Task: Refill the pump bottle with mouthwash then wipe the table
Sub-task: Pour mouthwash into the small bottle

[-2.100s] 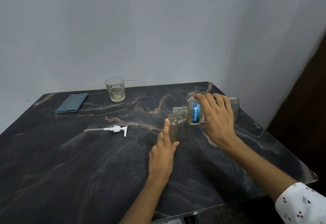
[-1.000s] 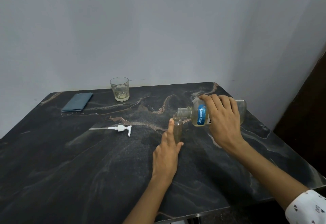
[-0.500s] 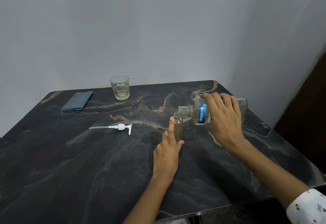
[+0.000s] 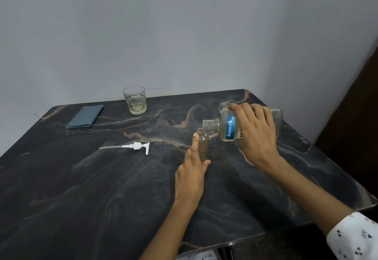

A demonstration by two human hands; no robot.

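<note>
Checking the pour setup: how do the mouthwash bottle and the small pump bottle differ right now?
The mouthwash bottle lies tipped on its side in the air; the small pump bottle stands upright on the table. The mouthwash bottle is wider and carries a blue label; the pump bottle is slim and bare. The right hand grips the first, the left hand steadies the second. Both are clear and uncapped.

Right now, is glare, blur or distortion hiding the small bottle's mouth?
Head view: dim, even light, no glare on the small bottle; its mouth shows, slightly soft, beside the mouthwash bottle; whether liquid is flowing cannot be told; wide-angle bending bows the table edges.
</note>
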